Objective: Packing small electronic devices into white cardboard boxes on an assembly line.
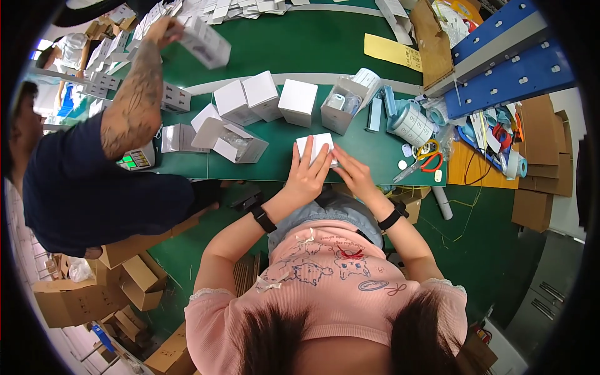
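Note:
A small white carton (314,144) stands at the table's near edge, right in front of me. My left hand (307,178) lies over its near left part, with the fingers stretched across the top. From the right, my right hand (356,173) presses its fingers against the carton's side. Between them the two hands hold the carton, and its near side is hidden by them. Just beyond stands a closed white box (298,103). Beside that, an open box (338,111) shows clear plastic and a white item inside. Another open box (240,146) lies tilted to the left.
Orange-handled scissors (422,161) and a label roll (412,125) lie on the right, near a blue perforated metal rack (509,62). At left, a co-worker's tattooed arm (134,103) reaches over the table with a white box (205,42). Cardboard cartons (81,294) stand on the floor.

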`<state>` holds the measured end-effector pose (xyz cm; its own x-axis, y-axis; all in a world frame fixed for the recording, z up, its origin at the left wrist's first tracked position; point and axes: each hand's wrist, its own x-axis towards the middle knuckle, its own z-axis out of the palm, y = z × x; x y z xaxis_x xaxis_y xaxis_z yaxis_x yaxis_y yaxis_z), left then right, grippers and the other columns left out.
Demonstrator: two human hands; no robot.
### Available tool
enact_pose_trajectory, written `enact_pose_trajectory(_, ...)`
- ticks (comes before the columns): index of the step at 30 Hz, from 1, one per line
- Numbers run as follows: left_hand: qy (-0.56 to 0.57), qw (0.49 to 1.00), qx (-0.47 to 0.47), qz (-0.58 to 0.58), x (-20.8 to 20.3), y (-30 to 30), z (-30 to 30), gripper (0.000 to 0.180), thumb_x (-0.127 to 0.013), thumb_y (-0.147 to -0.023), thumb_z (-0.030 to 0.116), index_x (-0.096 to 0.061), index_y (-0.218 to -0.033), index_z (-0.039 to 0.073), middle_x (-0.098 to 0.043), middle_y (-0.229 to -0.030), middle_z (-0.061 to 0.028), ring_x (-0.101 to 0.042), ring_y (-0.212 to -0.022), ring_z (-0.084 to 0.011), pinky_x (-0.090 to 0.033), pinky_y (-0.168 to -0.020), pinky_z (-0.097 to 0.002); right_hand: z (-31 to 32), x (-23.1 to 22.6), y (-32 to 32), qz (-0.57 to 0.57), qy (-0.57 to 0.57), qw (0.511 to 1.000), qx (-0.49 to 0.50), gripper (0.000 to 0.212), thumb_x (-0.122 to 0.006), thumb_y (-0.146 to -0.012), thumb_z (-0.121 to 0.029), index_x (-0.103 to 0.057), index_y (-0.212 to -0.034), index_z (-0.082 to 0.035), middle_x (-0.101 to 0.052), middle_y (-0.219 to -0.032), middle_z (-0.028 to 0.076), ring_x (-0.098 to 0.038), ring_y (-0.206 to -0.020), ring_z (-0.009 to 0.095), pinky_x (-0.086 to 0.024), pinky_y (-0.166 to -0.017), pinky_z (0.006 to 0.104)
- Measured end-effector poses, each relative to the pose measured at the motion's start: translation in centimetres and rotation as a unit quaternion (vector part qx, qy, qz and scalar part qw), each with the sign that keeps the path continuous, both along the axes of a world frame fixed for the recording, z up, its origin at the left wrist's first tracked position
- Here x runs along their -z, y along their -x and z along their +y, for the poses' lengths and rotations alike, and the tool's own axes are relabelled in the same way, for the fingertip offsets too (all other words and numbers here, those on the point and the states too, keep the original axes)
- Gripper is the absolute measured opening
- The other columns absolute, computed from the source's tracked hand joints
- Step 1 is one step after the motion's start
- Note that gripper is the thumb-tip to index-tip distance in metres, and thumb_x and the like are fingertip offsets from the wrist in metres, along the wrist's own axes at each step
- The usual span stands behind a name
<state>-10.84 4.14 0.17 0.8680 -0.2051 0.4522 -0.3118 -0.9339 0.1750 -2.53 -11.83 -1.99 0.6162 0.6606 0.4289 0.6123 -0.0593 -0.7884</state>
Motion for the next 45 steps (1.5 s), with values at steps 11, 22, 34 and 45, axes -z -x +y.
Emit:
enact_pose_trajectory(11, 0.033, 0.998, 0.021, -0.047, 0.0, -0.7, 0.1, 0.033, -0.056, -0.070, 0.009, -0.060, -0.099, -0.007, -0.051, -0.118, -0.0222, -0.042, -0.114, -0.0493, -0.032, -0.092, -0.0616, 0.4, 0.4, 0.7, -0.049, -0.020, 0.997, 0.060, 0.027, -0.062, -0.076, 0.002, -0.059, -0.102, 0.000, -0.055, -0.117, 0.018, -0.061, -0.094, 0.031, -0.052, -0.075, 0.0331)
enact_pose_trajectory(22, -0.111, 0.993, 0.047, -0.006, -0.8, 0.4, -0.5, 0.037, -0.054, -0.068, 0.007, -0.057, -0.100, -0.012, -0.046, -0.122, -0.0281, -0.040, -0.115, -0.0509, -0.036, -0.093, -0.0559, -0.3, 1.3, 0.6, -0.148, 0.015, 0.988, 0.044, 0.028, -0.062, -0.072, 0.005, -0.059, -0.100, 0.002, -0.052, -0.120, 0.020, -0.058, -0.098, 0.033, -0.051, -0.079, 0.0346)
enact_pose_trajectory(34, 0.254, 0.923, -0.245, -0.156, 2.8, 4.6, 3.6, 0.063, -0.070, -0.068, 0.007, -0.039, -0.123, -0.001, -0.043, -0.121, -0.0209, -0.037, -0.120, -0.0329, -0.032, -0.098, -0.0464, 3.4, 7.6, -0.6, 0.228, 0.030, 0.973, 0.011, 0.092, -0.076, -0.058, -0.004, -0.026, -0.136, -0.005, -0.031, -0.137, 0.017, -0.031, -0.127, 0.033, -0.031, -0.102, 0.0390)
enact_pose_trajectory(45, 0.556, 0.739, -0.369, -0.094, 5.8, 6.1, 12.1, 0.095, -0.080, -0.057, 0.009, -0.022, -0.131, 0.000, -0.036, -0.126, -0.0142, -0.039, -0.118, -0.0256, -0.034, -0.096, -0.0378, 10.7, 7.6, 0.5, 0.196, 0.063, 0.978, 0.020, 0.093, -0.078, -0.053, -0.002, -0.030, -0.132, -0.004, -0.039, -0.127, 0.016, -0.037, -0.120, 0.035, -0.034, -0.099, 0.0393)
